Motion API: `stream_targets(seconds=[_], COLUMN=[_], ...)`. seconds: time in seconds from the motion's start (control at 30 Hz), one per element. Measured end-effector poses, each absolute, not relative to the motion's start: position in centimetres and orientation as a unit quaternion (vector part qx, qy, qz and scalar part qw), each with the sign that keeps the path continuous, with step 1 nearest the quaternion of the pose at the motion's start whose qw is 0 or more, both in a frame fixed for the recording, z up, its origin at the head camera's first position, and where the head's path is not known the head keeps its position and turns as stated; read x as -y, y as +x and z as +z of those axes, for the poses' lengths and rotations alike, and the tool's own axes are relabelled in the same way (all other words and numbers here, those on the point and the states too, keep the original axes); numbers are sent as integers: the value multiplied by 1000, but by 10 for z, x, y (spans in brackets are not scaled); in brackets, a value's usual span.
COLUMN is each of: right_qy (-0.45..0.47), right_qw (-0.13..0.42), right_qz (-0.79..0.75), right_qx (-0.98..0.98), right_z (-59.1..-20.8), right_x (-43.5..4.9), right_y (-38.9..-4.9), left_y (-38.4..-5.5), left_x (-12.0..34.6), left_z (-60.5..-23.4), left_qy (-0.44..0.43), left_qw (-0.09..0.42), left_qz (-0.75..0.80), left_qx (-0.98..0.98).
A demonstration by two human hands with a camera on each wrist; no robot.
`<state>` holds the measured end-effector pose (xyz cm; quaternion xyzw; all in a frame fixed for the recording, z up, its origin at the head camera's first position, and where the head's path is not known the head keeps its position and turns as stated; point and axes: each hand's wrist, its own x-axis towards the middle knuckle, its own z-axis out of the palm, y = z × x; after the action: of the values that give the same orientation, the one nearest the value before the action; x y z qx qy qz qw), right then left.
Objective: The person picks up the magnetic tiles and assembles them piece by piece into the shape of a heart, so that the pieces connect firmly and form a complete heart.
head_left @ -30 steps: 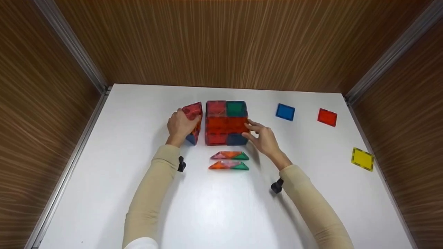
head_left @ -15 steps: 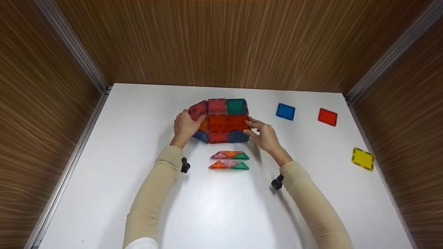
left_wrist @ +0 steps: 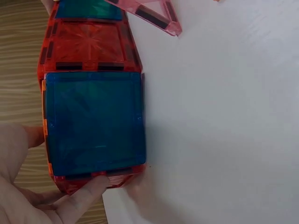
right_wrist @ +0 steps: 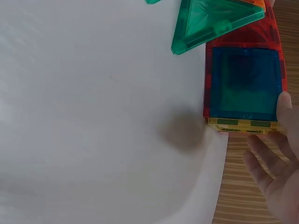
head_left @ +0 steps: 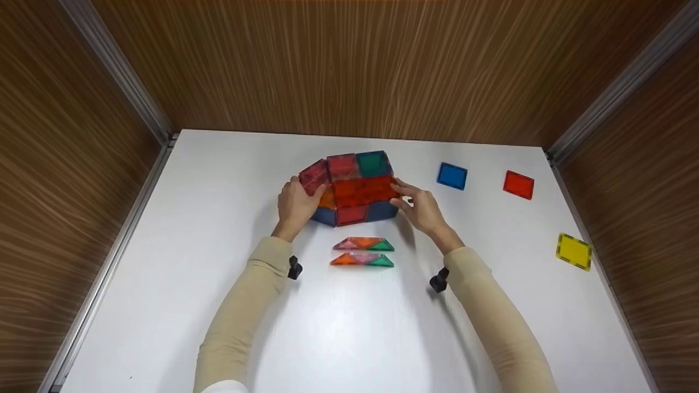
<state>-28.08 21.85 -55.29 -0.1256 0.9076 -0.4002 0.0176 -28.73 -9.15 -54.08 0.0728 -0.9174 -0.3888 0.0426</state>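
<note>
A box-like structure of translucent magnetic tiles stands on the table, with red across its top and pink and green tiles behind. Its left end section bends away at an angle and touches the main block. My left hand grips that section, thumb on top; in the left wrist view a finger lies along the lower edge of a blue tile. At the other end, my right hand holds the structure between thumb and fingers, beside a yellow end tile. The structure's underside is hidden.
Two flat strips of triangular tiles, a farther strip and a nearer strip, lie in front of the structure. To the right are a blue tile, a red tile and a yellow tile. Wood-grain walls bound the table.
My left hand has brought the left section rightward against the main block, closing the gap. The joined structure has since turned slightly, its right end swinging away, with my right hand still on it.
</note>
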Motion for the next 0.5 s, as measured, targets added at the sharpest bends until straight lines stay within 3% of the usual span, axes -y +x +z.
stream_targets(seconds=[0.33, 0.5], right_qy=[-136, -141], right_qw=[-97, -107], right_qz=[-399, -380], right_qx=[-902, -908], right_z=[-562, -564], right_x=[-243, -254], right_y=[-246, -210], left_y=[-243, -205], left_x=[110, 119], left_z=[-556, -566], left_qy=[63, -4], left_qw=[55, 51], left_qz=[-447, -480], left_qx=[891, 876])
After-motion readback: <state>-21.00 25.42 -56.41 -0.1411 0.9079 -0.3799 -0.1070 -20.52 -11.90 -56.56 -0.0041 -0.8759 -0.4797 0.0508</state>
